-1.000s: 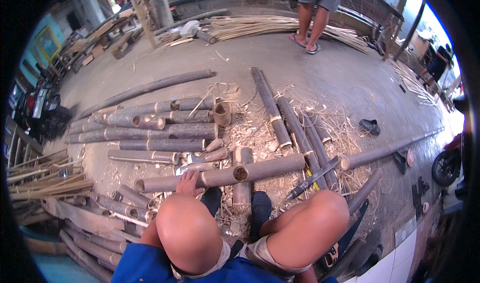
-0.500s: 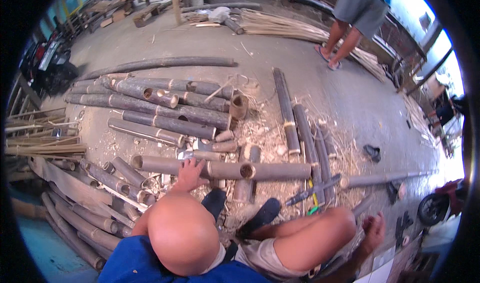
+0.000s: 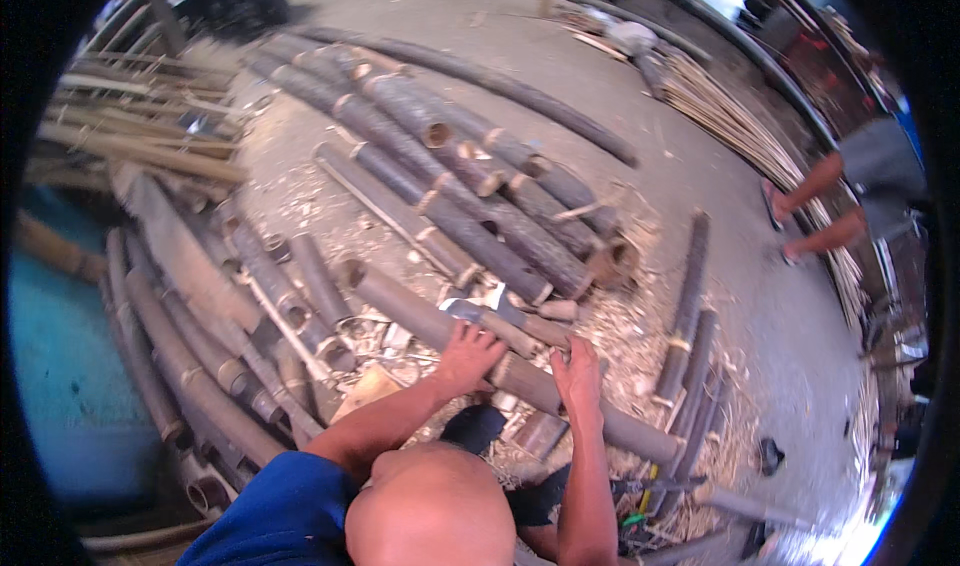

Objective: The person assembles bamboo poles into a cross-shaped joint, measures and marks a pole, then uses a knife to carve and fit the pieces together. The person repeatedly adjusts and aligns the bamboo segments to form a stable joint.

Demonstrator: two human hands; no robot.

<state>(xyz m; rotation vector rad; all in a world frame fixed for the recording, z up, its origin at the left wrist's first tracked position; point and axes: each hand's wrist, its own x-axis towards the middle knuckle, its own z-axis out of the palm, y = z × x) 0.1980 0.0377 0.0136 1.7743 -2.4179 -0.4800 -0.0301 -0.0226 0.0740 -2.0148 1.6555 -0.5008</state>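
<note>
A thick bamboo pole (image 3: 395, 301) lies slantwise in front of my knee (image 3: 430, 506). My left hand (image 3: 468, 358) rests over it, fingers curled across its top. My right hand (image 3: 578, 376) is bent at the same pole farther right, thumb and fingers drawn in beside the end of a wooden handle (image 3: 545, 330). Whether they pinch that handle or anything else is hidden. Just beyond the pole lie two tools with metal heads (image 3: 462, 309) and wooden handles. A shorter bamboo piece (image 3: 540, 433) sits underneath the pole.
Dark bamboo poles (image 3: 400, 176), some with cut holes, lie side by side beyond. More bamboo (image 3: 190, 366) is stacked at left. Wood shavings (image 3: 640, 316) cover the floor around the pole. Another person's legs (image 3: 815, 206) stand at the far right, beside long split strips (image 3: 740, 121).
The view has turned toward the left. My right hand has come from beside my right knee to the pole. My left hand stays on the pole.
</note>
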